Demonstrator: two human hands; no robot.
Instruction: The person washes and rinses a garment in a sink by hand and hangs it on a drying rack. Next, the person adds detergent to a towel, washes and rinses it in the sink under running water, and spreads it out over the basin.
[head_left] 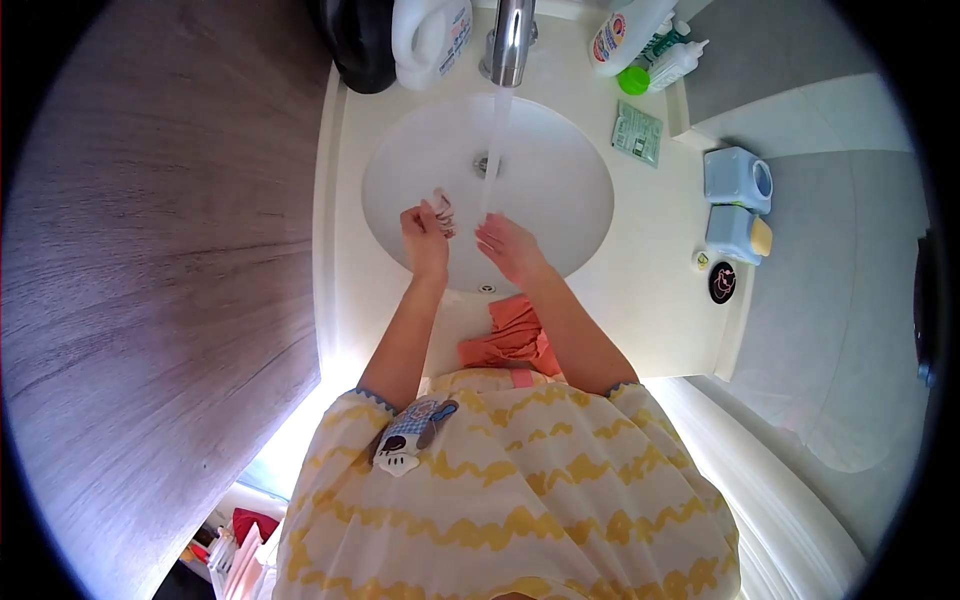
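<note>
Over the left part of the white sink basin (570, 225), my left hand (424, 235) is closed on a small crumpled pinkish-white cloth (444, 212). Its exact kind cannot be made out. My right hand (510, 247) is at the basin's near side, fingers stretched out and holding nothing. A stream of water (496, 140) runs from the chrome faucet (512, 45) down towards the fingertips of that hand. Between my forearms, a coral-coloured cloth (512, 335) lies bunched on the counter's front edge.
A black bottle (358, 45) and a white jug (430, 40) stand back left. White bottles (625, 38) and a green sachet (637, 133) are back right. Blue holders (738, 180), one with a yellow sponge (761, 238), hang right. A wood-grain panel (170, 220) borders the left.
</note>
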